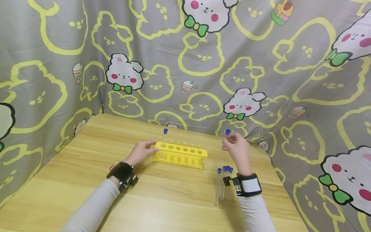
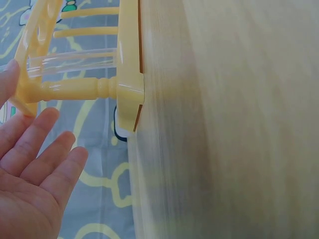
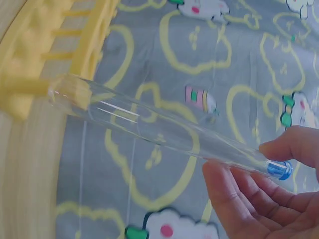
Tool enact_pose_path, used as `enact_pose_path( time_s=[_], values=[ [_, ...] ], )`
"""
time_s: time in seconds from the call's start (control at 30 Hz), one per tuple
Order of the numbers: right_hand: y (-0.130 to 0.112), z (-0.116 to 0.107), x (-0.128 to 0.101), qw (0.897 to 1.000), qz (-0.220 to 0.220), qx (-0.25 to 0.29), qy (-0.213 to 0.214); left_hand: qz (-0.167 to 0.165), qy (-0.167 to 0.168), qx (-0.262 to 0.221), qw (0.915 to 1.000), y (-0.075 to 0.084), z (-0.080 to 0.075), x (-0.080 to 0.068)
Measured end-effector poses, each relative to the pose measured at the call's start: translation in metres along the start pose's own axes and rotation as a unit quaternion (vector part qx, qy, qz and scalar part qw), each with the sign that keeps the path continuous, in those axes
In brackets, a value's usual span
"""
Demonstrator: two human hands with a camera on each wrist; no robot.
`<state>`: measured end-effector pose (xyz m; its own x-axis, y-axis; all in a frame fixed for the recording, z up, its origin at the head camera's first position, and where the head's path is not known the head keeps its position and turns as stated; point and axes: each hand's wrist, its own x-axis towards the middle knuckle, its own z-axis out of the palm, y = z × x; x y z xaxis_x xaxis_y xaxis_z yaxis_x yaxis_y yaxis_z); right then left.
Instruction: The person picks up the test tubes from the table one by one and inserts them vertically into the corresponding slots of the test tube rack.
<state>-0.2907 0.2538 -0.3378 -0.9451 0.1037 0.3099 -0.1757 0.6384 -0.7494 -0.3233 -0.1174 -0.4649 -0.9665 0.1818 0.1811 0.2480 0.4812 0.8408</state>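
Rt hand (image 1: 236, 149) pinching capped test tube (image 3: 164, 130) above counter (image 1: 174, 199) — lt hand (image 1: 142, 151) at yellow rack (image 1: 181, 154).
Rt fingers (image 3: 291, 147) grasp tube at its blue cap (image 3: 279, 169), right of rack. Lt fingers straight, steadying rack end, holding nothing. Tube looks light, stiff, slick, prob. fragile — best held near cap. Spare tubes (image 1: 223, 183) lie on counter.

1. Left wrist view — the tabletop (image 2: 224, 124) is pretty much all smear, grain gone.
2. Same view: the yellow rack (image 2: 107, 89) runs off the top edge, and the left hand (image 2: 30, 174) is chopped at the bottom corner.
3. Right wrist view — the rack is a blurry yellow blob, and the held tube (image 3: 159, 132) is so clear that its outline barely shows.
4. Head view: the loose tubes (image 1: 222, 185) by the right wrist overlap, hard to count.
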Motion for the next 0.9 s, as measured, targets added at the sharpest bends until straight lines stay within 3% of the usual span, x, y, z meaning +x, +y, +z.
enact_pose_path(
  time_s=[0.43, 0.7, 0.9],
  values=[
    [-0.055, 0.056, 0.009, 0.992, -0.100, 0.081, 0.009, 0.004, 0.001, 0.002, 1.0000, 0.000, 0.000, 0.000],
    [-0.071, 0.094, 0.010, 0.982, -0.161, 0.087, 0.035, 0.001, 0.002, -0.004, 1.0000, 0.000, 0.000, 0.000],
    [-0.078, 0.118, 0.009, 0.975, -0.187, 0.115, 0.030, 0.002, 0.001, -0.001, 1.0000, -0.001, 0.001, 0.000]
  ],
)
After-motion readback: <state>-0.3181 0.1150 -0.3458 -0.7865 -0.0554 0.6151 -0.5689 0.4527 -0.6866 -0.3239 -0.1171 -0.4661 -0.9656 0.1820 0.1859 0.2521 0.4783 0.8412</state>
